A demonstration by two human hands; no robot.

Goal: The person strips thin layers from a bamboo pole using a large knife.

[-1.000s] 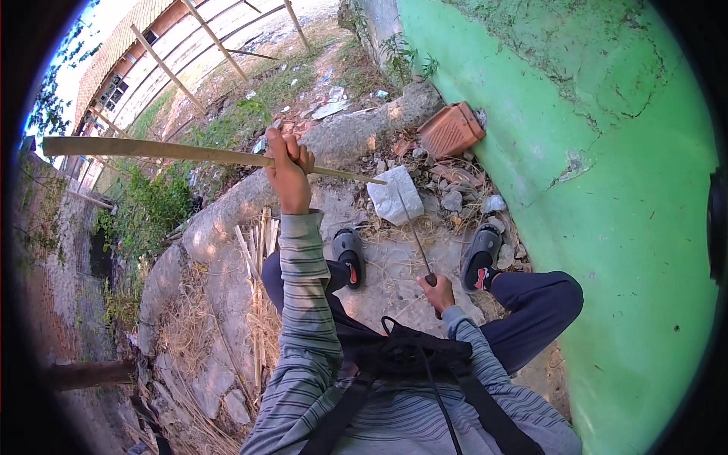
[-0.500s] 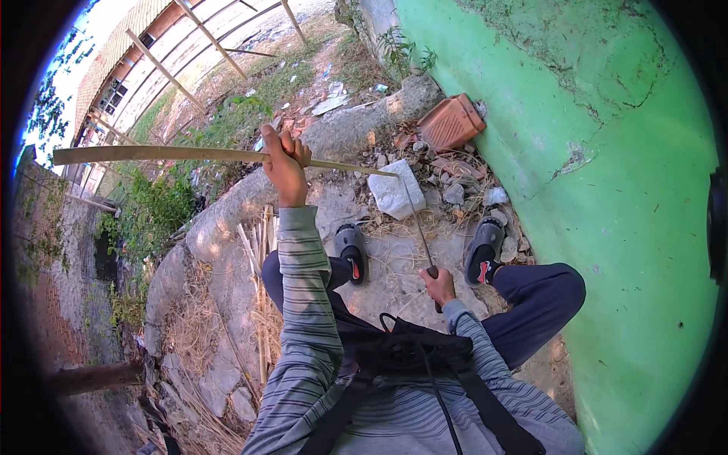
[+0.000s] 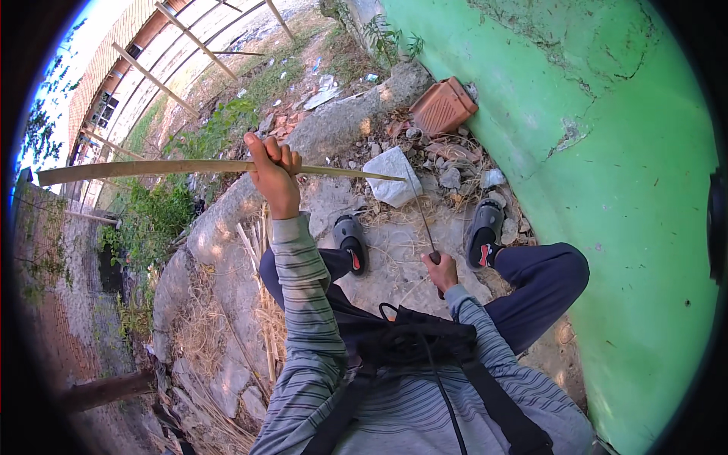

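My left hand (image 3: 274,173) is closed around a long, flat bamboo strip (image 3: 152,169). One wide end points far to the left, while the narrow end lies over a white block (image 3: 388,191) on the ground between my feet. In my right hand (image 3: 441,271) is the dark handle of a long, thin-bladed knife (image 3: 426,227). Its blade, seen nearly edge-on, reaches up to the block and meets or crosses the strip near its tip. Whether the blade touches the strip cannot be made out.
A green wall (image 3: 637,227) rises close on my right. A terracotta hollow brick (image 3: 445,106) sits beside rubble (image 3: 451,177) past the block. Loose bamboo strips (image 3: 268,303) lie left of my leg, near a low rough concrete edge (image 3: 216,224). Plants (image 3: 155,220) grow beyond it.
My left hand has come slightly nearer to me and left, with the bamboo strip still in it. My right hand keeps the knife at the strip's tip. The whole view has shifted a little.
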